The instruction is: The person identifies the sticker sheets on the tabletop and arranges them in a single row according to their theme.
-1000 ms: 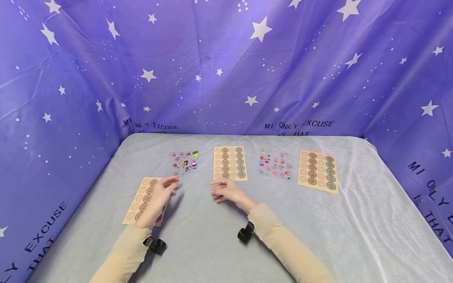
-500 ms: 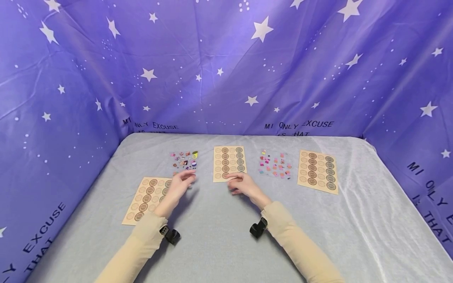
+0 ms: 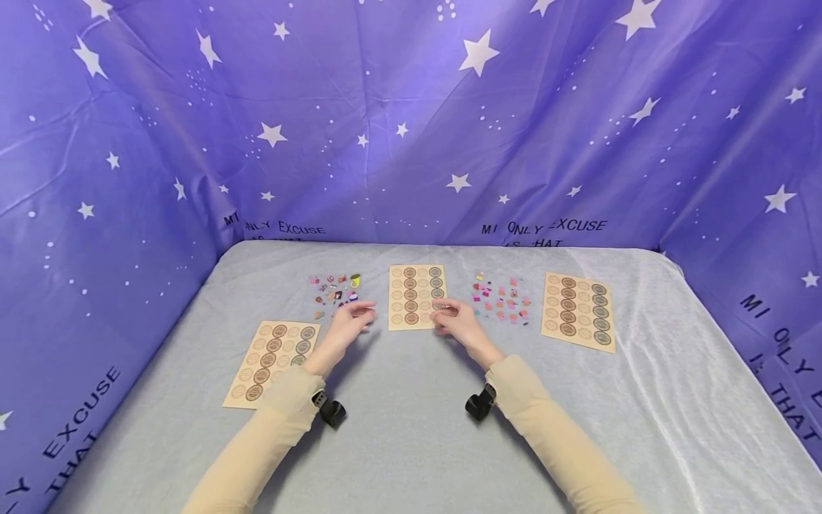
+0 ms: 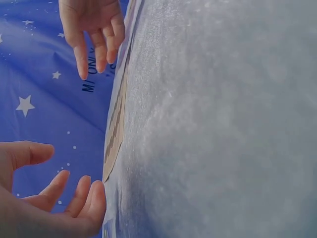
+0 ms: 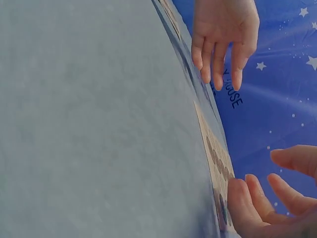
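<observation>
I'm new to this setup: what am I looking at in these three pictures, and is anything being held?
No machine: a person's two bare hands. The head view looks down at a grey cloth-covered table. Each wrist view comes from a camera strapped to that wrist. The left hand and right hand hover open on either side of the middle tan sheet of round stickers, holding nothing. Two more tan sheets and two clear sheets of small colourful stickers lie flat.

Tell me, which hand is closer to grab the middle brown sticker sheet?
Probably the right hand: its fingers sit at the sheet's right edge, while the left hand hovers beside its lower left corner.
</observation>
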Tool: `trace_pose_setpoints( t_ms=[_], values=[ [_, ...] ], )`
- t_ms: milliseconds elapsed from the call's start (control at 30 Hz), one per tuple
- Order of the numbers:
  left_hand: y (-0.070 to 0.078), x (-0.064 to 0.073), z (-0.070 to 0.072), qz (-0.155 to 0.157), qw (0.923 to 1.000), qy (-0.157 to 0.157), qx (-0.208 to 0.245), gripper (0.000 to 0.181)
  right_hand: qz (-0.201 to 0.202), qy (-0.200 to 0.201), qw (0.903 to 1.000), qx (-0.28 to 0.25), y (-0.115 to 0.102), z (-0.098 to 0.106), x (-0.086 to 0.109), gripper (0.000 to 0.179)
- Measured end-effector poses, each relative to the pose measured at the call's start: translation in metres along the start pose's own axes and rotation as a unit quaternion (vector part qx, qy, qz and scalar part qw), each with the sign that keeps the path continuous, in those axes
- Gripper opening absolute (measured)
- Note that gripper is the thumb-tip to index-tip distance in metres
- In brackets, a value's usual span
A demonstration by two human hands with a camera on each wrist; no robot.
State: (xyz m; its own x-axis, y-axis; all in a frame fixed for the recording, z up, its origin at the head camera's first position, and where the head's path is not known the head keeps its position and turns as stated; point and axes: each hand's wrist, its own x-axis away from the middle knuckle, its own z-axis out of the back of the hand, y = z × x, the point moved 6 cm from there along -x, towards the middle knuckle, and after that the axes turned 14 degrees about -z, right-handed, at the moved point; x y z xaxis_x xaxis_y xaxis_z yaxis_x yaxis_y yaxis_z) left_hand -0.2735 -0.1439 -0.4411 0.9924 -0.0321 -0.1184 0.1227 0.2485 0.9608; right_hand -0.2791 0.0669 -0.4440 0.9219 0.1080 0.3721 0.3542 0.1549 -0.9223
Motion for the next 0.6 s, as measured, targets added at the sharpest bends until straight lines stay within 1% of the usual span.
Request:
trace_pose_setpoints(
  t_ms=[67,200,233,300,433,467,533,600],
  values=[
    [0.000,-0.003,-0.004,0.004,1.0000,-0.009,0.003,0.035,0.005,0.008,0.9999,-0.005,-0.001,0.003,-0.002,0.040],
    [0.001,-0.008,-0.011,0.000,0.9995,-0.032,0.004,0.039,0.000,0.017,0.9997,-0.020,0.002,0.010,-0.011,0.041],
    [0.005,-0.008,-0.012,0.001,0.9993,-0.038,0.005,0.040,-0.005,0.019,0.9996,-0.022,0.003,0.011,-0.014,0.041],
    [0.007,-0.010,-0.014,0.000,0.9990,-0.045,0.006,0.041,-0.008,0.030,0.9992,-0.024,0.002,0.014,-0.016,0.040],
    [0.007,-0.015,-0.017,0.002,0.9990,-0.045,0.001,0.041,0.016,0.051,0.9985,-0.009,-0.004,0.018,-0.018,0.041],
    [0.003,-0.018,-0.017,0.000,0.9992,-0.041,-0.001,0.040,0.024,0.055,0.9982,-0.005,-0.005,0.019,-0.017,0.041],
    [0.002,-0.021,-0.018,-0.003,0.9993,-0.038,-0.007,0.040,0.032,0.059,0.9977,-0.001,-0.005,0.020,-0.019,0.042],
    [0.000,-0.025,-0.018,-0.007,0.9993,-0.036,-0.012,0.040,0.031,0.059,0.9978,0.003,-0.004,0.020,-0.021,0.043]
  ],
)
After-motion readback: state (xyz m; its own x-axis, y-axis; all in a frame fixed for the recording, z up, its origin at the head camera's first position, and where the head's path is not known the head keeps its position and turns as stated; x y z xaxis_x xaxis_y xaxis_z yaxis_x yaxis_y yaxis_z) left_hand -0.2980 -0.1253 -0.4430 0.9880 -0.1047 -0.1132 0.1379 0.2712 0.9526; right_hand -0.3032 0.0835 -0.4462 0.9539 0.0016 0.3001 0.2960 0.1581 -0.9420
